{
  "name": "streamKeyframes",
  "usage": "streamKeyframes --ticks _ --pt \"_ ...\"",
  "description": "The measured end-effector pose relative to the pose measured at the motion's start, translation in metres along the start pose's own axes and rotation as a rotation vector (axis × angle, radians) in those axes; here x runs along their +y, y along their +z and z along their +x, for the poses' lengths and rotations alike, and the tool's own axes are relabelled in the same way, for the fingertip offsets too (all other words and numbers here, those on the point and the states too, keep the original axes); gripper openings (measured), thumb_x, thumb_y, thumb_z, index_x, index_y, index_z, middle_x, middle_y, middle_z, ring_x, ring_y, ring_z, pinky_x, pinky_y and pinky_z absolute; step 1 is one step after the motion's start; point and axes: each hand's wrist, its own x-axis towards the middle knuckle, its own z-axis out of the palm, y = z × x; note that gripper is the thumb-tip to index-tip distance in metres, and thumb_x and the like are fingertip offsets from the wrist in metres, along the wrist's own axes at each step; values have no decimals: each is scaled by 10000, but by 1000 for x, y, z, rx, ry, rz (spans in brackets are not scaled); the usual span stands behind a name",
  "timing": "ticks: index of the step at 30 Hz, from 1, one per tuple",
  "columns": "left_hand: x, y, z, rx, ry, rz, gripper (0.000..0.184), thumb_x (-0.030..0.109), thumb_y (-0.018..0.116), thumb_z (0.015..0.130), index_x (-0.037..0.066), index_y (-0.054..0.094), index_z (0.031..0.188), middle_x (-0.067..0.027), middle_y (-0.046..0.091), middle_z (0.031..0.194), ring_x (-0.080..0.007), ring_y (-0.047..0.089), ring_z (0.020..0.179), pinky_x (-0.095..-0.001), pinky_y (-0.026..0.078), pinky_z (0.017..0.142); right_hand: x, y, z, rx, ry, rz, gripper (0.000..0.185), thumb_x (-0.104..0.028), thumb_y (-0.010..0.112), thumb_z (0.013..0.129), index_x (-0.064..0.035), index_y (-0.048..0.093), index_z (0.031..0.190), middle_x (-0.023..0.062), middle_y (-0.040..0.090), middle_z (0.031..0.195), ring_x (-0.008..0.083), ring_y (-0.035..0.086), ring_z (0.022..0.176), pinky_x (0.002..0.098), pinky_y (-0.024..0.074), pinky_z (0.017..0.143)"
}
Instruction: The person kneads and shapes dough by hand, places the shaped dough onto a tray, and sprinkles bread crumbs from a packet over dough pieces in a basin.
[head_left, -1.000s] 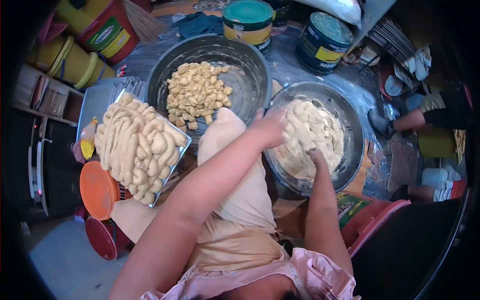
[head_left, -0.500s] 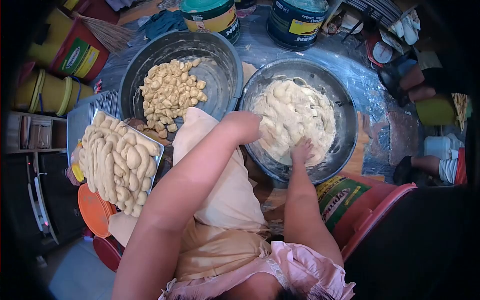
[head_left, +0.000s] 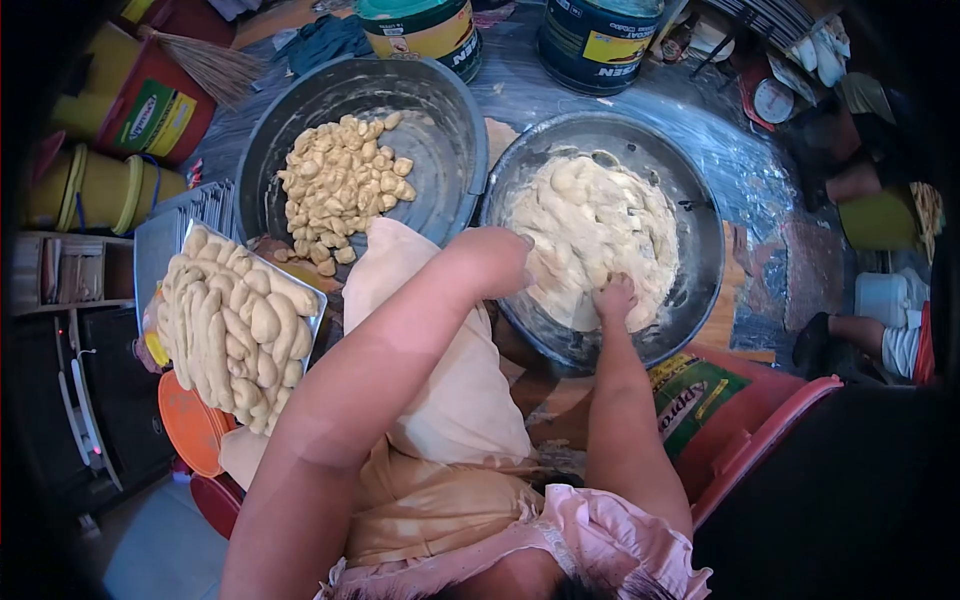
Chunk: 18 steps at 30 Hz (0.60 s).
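A broad mass of pale, floury dough [head_left: 580, 225] lies in the dark round basin [head_left: 700, 225] right of centre. Over that basin's left rim is my left hand [head_left: 495, 262], its fingers curled inward beside the dough; what they hold, if anything, is hidden. My right hand [head_left: 615, 297] rests on the near part of the dough, fingers slightly bent and apart. A second dark basin [head_left: 440, 130], to the left, contains many small tan dough lumps [head_left: 340, 180]. Long rolls of dough [head_left: 235, 325] are piled on a metal tray [head_left: 318, 325] at the left.
Two paint pails [head_left: 425, 35] [head_left: 600, 45] stand behind the basins. An orange tub [head_left: 190, 425] is below the tray, and a red bucket [head_left: 740, 400] stands near my right arm. Another person's leg [head_left: 855, 332] shows at the right, near a green container [head_left: 880, 220].
Since a second ago the view has shifted, moving the basins left and up in the picture. My right hand's fingers now show on the dough; over the last half second they bent slightly.
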Motion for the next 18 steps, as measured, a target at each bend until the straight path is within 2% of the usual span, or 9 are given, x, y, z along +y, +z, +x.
streamKeyframes --ticks 2,5,8,11,14,17,18 --pt "1 -2 -1 -11 0 2 420 363 603 826 62 609 1119 -164 653 1017 -328 617 968 -419 485 832 -22 -3 -9 72 57 -45 489 -333 688 695 -173 573 1143 83 438 1315 256 358 1268 586 200 1045" --pt "0 0 -1 -12 14 26 429 361 601 827 55 603 1128 -167 654 1012 -332 619 961 -420 487 828 -31 18 -2 29 120 -51 522 -328 693 692 -169 552 1169 91 386 1366 271 303 1310 631 152 1051" --pt "1 -4 -3 -20 -13 8 430 359 599 828 50 601 1127 -172 653 1013 -332 618 962 -421 486 828 -39 16 1 10 115 -84 484 -325 702 674 -140 587 1106 97 491 1285 283 444 1214 643 166 1046" --pt "-1 -6 -4 -21 -10 -36 417 330 617 826 26 586 1109 -204 632 1044 -364 595 986 -442 468 847 -32 -4 -5 -94 30 160 373 -274 682 701 -117 610 1032 107 612 1051 265 580 1002 541 281 1028" --pt "-5 -7 -6 -14 -16 -66 423 332 615 828 26 585 1118 -199 629 1060 -362 589 1002 -438 462 861 22 18 24 -71 207 750 274 -240 658 728 -93 614 954 101 633 867 223 603 830 394 393 933" --pt "-5 -13 -10 -66 -44 -63 435 328 611 832 29 579 1146 -197 622 1086 -358 582 1022 -432 455 879 44 4 32 -17 339 1388 318 -256 671 723 -54 605 959 97 621 899 192 571 844 326 445 800" --pt "-6 -12 -10 -55 -38 -73 437 327 611 834 29 577 1152 -197 621 1089 -357 580 1026 -430 453 883 51 11 38 -20 334 1314 338 -269 681 718 -46 603 960 107 625 913 213 581 854 345 454 794"
